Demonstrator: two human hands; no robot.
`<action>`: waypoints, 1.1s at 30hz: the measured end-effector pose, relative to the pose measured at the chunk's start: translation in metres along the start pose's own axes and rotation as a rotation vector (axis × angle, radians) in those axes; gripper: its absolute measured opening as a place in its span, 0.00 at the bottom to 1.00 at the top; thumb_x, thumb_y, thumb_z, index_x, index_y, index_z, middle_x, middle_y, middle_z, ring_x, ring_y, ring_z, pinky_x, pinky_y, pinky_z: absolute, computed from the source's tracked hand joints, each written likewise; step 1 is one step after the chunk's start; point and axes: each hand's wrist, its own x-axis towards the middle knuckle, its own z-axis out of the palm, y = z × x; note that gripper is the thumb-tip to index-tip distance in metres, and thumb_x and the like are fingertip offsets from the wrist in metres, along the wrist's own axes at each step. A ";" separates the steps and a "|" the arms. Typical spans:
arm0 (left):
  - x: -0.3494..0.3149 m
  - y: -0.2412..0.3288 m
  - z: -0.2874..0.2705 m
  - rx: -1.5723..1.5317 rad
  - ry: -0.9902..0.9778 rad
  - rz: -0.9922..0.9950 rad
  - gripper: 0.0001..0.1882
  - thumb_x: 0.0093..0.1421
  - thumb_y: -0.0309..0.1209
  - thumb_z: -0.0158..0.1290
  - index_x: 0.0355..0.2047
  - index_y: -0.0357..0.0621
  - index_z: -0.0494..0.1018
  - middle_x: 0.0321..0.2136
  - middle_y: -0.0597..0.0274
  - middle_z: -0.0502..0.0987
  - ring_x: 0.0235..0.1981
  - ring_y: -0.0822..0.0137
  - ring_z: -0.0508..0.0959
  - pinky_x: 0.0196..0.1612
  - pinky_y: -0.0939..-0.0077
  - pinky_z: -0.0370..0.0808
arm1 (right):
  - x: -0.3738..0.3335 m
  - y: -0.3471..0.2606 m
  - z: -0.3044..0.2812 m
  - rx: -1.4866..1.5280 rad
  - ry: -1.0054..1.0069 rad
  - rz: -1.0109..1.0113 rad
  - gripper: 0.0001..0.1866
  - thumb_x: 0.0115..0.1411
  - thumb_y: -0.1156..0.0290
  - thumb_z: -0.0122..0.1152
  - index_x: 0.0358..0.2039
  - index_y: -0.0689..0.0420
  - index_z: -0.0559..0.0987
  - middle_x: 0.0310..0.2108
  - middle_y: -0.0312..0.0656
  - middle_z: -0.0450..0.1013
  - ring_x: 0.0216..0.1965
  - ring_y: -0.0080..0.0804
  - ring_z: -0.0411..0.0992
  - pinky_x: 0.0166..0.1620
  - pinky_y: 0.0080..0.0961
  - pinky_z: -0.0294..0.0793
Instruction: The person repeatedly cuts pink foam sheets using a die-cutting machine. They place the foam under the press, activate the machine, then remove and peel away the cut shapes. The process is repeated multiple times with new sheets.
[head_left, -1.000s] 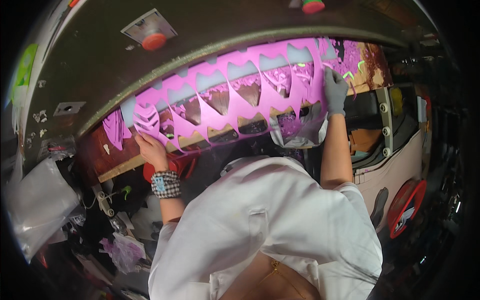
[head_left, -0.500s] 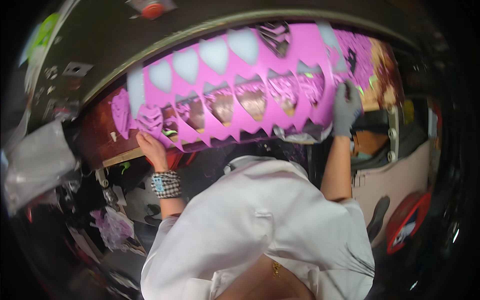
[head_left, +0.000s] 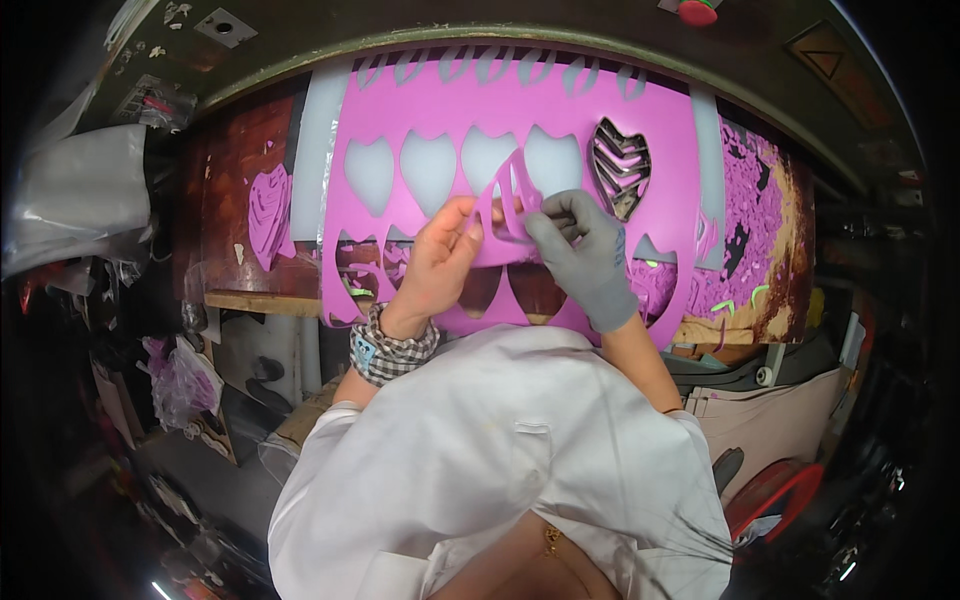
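Note:
In front of my chest, both hands hold a slotted pink cut-out piece (head_left: pixel 492 248) above the sheet. My bare left hand (head_left: pixel 440 265), with a checkered band at its wrist, pinches its left side. My right hand (head_left: pixel 588 260), in a grey glove, grips its right side between thumb and fingers. Beneath lies a large pink sheet (head_left: pixel 470 98) with rows of shield-shaped holes. On the sheet, right of the hands, a dark metal cutting die (head_left: pixel 622 170) with slanted inner blades rests. The hands hide some of the middle holes.
Pink cut-outs (head_left: pixel 268 215) lie piled on the brown table at left. Pink scraps (head_left: pixel 748 220) cover the right end. A pale blue-grey board (head_left: pixel 317 135) shows under the sheet. The green machine's edge (head_left: pixel 400 50) runs along the back, with a red button (head_left: pixel 697 12).
My hands have left the sheet's two sides and come together at the middle, now holding the slotted piece. The sheet lies nearer to me, showing a further row of small holes at its far edge.

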 end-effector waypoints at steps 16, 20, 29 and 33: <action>0.005 -0.004 0.024 -0.047 -0.390 -0.007 0.10 0.57 0.22 0.44 0.40 0.39 0.69 0.27 0.65 0.72 0.31 0.73 0.72 0.37 0.77 0.70 | -0.039 0.026 -0.033 1.148 -0.279 0.382 0.21 0.68 0.59 0.44 0.52 0.63 0.70 0.47 0.43 0.71 0.50 0.31 0.69 0.56 0.31 0.66; -0.013 0.014 0.034 0.299 -0.435 -0.033 0.07 0.58 0.24 0.44 0.36 0.42 0.69 0.21 0.65 0.70 0.22 0.74 0.71 0.25 0.74 0.68 | -0.051 0.031 -0.047 0.512 -0.392 0.170 0.18 0.68 0.58 0.45 0.48 0.59 0.70 0.42 0.41 0.70 0.43 0.28 0.69 0.45 0.26 0.69; -0.031 0.003 0.037 0.254 -0.326 0.238 0.08 0.55 0.24 0.45 0.36 0.42 0.70 0.18 0.65 0.68 0.20 0.74 0.70 0.24 0.75 0.67 | -0.075 0.042 -0.026 0.827 0.052 0.258 0.12 0.67 0.62 0.49 0.42 0.57 0.72 0.39 0.38 0.70 0.42 0.29 0.69 0.42 0.28 0.69; -0.046 0.018 -0.034 0.211 0.122 -0.109 0.06 0.62 0.26 0.47 0.38 0.41 0.71 0.30 0.61 0.77 0.31 0.71 0.75 0.29 0.75 0.72 | -0.049 0.058 -0.097 0.918 0.337 0.007 0.14 0.68 0.63 0.47 0.25 0.54 0.68 0.21 0.31 0.66 0.20 0.19 0.61 0.24 0.17 0.61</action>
